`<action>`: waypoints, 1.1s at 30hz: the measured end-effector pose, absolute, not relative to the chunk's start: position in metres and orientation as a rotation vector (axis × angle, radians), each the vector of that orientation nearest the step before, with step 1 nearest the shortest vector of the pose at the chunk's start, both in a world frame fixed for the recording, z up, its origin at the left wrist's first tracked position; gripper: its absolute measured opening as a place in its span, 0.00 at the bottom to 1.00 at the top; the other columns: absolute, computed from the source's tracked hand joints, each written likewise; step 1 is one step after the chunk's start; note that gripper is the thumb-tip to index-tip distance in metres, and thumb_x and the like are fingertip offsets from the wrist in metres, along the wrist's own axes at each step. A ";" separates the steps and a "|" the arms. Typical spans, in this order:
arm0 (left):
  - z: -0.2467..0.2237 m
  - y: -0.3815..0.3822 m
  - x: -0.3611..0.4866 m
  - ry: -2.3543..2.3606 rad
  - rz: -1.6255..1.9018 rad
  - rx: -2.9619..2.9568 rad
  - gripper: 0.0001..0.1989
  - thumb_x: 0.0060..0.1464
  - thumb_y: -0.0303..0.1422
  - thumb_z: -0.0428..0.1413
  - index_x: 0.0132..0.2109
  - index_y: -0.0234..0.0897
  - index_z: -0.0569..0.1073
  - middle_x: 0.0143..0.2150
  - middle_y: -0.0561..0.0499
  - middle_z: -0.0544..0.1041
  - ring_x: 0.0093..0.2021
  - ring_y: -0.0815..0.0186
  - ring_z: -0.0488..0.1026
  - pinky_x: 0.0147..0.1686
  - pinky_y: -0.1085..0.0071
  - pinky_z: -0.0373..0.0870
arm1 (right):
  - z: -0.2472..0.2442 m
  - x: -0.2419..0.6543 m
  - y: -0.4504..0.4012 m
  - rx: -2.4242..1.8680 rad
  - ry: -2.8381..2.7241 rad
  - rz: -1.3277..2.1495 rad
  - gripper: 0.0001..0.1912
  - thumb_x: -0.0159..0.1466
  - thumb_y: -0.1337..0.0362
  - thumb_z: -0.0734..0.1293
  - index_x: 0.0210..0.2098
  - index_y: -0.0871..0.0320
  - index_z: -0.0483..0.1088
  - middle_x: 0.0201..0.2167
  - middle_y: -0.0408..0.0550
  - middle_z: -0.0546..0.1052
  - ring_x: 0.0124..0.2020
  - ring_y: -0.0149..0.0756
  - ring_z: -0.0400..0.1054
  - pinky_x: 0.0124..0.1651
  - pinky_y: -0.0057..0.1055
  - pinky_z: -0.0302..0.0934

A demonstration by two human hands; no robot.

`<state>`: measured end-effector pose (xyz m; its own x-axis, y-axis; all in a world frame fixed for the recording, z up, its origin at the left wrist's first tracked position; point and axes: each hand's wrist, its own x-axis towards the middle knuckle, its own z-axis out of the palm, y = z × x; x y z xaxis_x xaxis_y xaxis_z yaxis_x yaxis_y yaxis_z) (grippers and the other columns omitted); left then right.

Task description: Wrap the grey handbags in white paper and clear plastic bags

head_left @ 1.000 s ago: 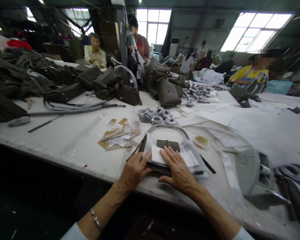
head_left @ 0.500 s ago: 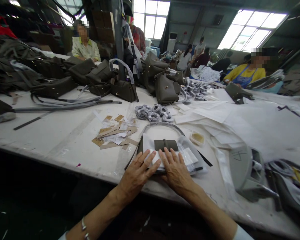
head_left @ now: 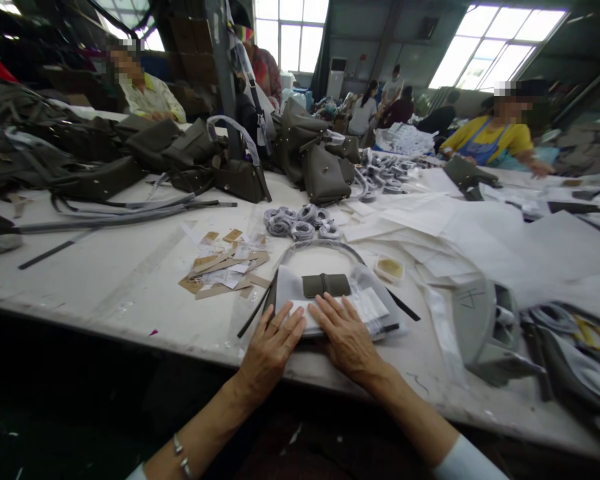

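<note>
A dark handbag lies flat near the table's front edge, its wrapped handle arching away from me. White paper and clear plastic cover most of it, and a dark flap shows in the middle. My left hand rests on the bag's lower left, fingers stretched out. On the lower middle and right, my right hand lies flat with fingers spread. Neither hand grips anything. Black strap ends stick out at both sides.
Cards and paper strips lie to the left. Coiled wrapped straps sit behind the bag, a small plastic box beside it. A grey tape dispenser stands right. Dark bags fill the back; a co-worker is across the table.
My left hand has shifted slightly outward and down from the flap; the right stays nearly in place. The view has turned a little. The co-worker at right has an arm stretched out now.
</note>
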<state>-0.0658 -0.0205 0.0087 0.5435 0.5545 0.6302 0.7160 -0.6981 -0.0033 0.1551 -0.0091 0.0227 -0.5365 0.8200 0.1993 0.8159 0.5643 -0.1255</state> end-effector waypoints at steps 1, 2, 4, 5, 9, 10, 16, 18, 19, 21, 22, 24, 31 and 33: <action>0.010 -0.020 -0.066 -1.029 -0.886 -2.536 0.21 0.63 0.20 0.42 0.59 0.33 0.69 0.57 0.42 0.75 0.63 0.57 0.66 0.61 0.54 0.64 | 0.022 0.155 -0.009 -1.367 -2.560 0.028 0.30 0.64 0.69 0.62 0.65 0.56 0.59 0.67 0.52 0.60 0.68 0.49 0.50 0.68 0.54 0.43; 0.011 -0.018 -0.066 -1.008 -0.890 -2.554 0.21 0.63 0.20 0.42 0.58 0.33 0.70 0.55 0.42 0.76 0.61 0.58 0.68 0.60 0.56 0.66 | 0.022 0.155 -0.009 -1.371 -2.554 0.030 0.30 0.64 0.69 0.62 0.65 0.55 0.59 0.68 0.52 0.60 0.68 0.49 0.50 0.68 0.54 0.42; 0.010 -0.015 -0.066 -1.010 -0.922 -2.587 0.19 0.63 0.21 0.44 0.56 0.33 0.72 0.52 0.42 0.78 0.55 0.61 0.72 0.55 0.62 0.70 | 0.022 0.156 -0.009 -1.373 -2.540 0.036 0.30 0.64 0.68 0.62 0.66 0.55 0.59 0.68 0.51 0.59 0.69 0.49 0.49 0.68 0.54 0.41; 0.009 -0.013 -0.066 -1.028 -0.945 -2.594 0.19 0.63 0.21 0.44 0.55 0.33 0.72 0.51 0.43 0.78 0.53 0.62 0.74 0.52 0.64 0.72 | 0.023 0.156 -0.009 -1.362 -2.535 0.040 0.30 0.64 0.67 0.63 0.66 0.55 0.59 0.68 0.51 0.59 0.69 0.50 0.49 0.68 0.54 0.41; 0.003 -0.014 -0.065 -1.068 -1.023 -2.547 0.18 0.63 0.21 0.44 0.54 0.34 0.73 0.50 0.44 0.78 0.53 0.63 0.74 0.51 0.66 0.72 | 0.024 0.159 -0.009 -1.287 -2.547 0.064 0.32 0.61 0.68 0.64 0.65 0.54 0.59 0.67 0.49 0.61 0.69 0.48 0.48 0.69 0.53 0.40; 0.003 -0.015 -0.065 -1.066 -1.014 -2.533 0.18 0.63 0.21 0.44 0.54 0.34 0.72 0.50 0.44 0.78 0.53 0.63 0.73 0.53 0.66 0.71 | 0.024 0.160 -0.010 -1.286 -2.545 0.065 0.32 0.61 0.70 0.63 0.65 0.53 0.60 0.67 0.48 0.61 0.69 0.47 0.48 0.69 0.53 0.40; 0.015 -0.031 -0.064 -1.044 -0.647 -2.442 0.19 0.65 0.23 0.43 0.58 0.32 0.69 0.57 0.43 0.74 0.60 0.54 0.68 0.60 0.51 0.64 | 0.017 0.154 -0.016 -1.350 -2.485 -0.018 0.32 0.61 0.74 0.60 0.64 0.52 0.62 0.66 0.47 0.63 0.69 0.46 0.48 0.69 0.52 0.39; 0.019 -0.033 -0.061 -0.994 -0.516 -2.404 0.19 0.64 0.24 0.42 0.58 0.28 0.68 0.58 0.40 0.73 0.61 0.52 0.67 0.61 0.50 0.62 | 0.013 0.151 -0.018 -1.361 -2.466 -0.058 0.32 0.61 0.76 0.59 0.63 0.53 0.62 0.66 0.46 0.63 0.69 0.45 0.48 0.69 0.51 0.39; 0.019 -0.033 -0.058 -0.958 -0.466 -2.385 0.19 0.64 0.23 0.41 0.58 0.26 0.68 0.57 0.38 0.73 0.61 0.52 0.68 0.61 0.51 0.62 | 0.011 0.150 -0.019 -1.370 -2.452 -0.082 0.32 0.61 0.76 0.58 0.63 0.53 0.62 0.66 0.46 0.63 0.69 0.45 0.48 0.69 0.51 0.39; 0.018 -0.031 -0.052 -0.916 -0.404 -2.344 0.19 0.63 0.22 0.40 0.56 0.21 0.68 0.55 0.35 0.74 0.59 0.53 0.69 0.60 0.55 0.63 | 0.008 0.148 -0.020 -1.387 -2.419 -0.132 0.30 0.63 0.77 0.57 0.63 0.53 0.62 0.65 0.47 0.64 0.69 0.45 0.48 0.69 0.51 0.39; 0.017 -0.029 -0.050 -0.911 -0.388 -2.327 0.19 0.62 0.21 0.40 0.56 0.20 0.68 0.53 0.34 0.75 0.58 0.53 0.71 0.59 0.56 0.65 | 0.008 0.147 -0.021 -1.392 -2.409 -0.147 0.29 0.64 0.76 0.57 0.63 0.54 0.62 0.65 0.48 0.64 0.69 0.46 0.49 0.69 0.50 0.39; 0.014 -0.025 -0.047 -0.928 -0.388 -2.309 0.19 0.61 0.20 0.40 0.54 0.20 0.68 0.51 0.34 0.75 0.54 0.55 0.73 0.54 0.59 0.68 | 0.010 0.146 -0.022 -1.380 -2.417 -0.149 0.26 0.65 0.70 0.61 0.63 0.55 0.61 0.66 0.51 0.63 0.69 0.48 0.49 0.69 0.51 0.39; 0.024 -0.003 -0.061 -0.839 -0.571 -2.407 0.18 0.60 0.20 0.42 0.55 0.24 0.67 0.49 0.35 0.76 0.50 0.57 0.75 0.50 0.61 0.70 | 0.020 0.137 -0.021 -1.410 -2.411 -0.174 0.50 0.53 0.50 0.76 0.66 0.60 0.53 0.66 0.60 0.60 0.68 0.58 0.47 0.67 0.58 0.41; 0.025 0.002 -0.064 -0.818 -0.638 -2.405 0.20 0.60 0.19 0.42 0.55 0.26 0.68 0.49 0.36 0.77 0.49 0.58 0.75 0.50 0.62 0.70 | 0.018 0.133 -0.015 -1.413 -2.387 -0.227 0.47 0.55 0.49 0.74 0.66 0.60 0.54 0.64 0.61 0.63 0.66 0.58 0.50 0.66 0.58 0.44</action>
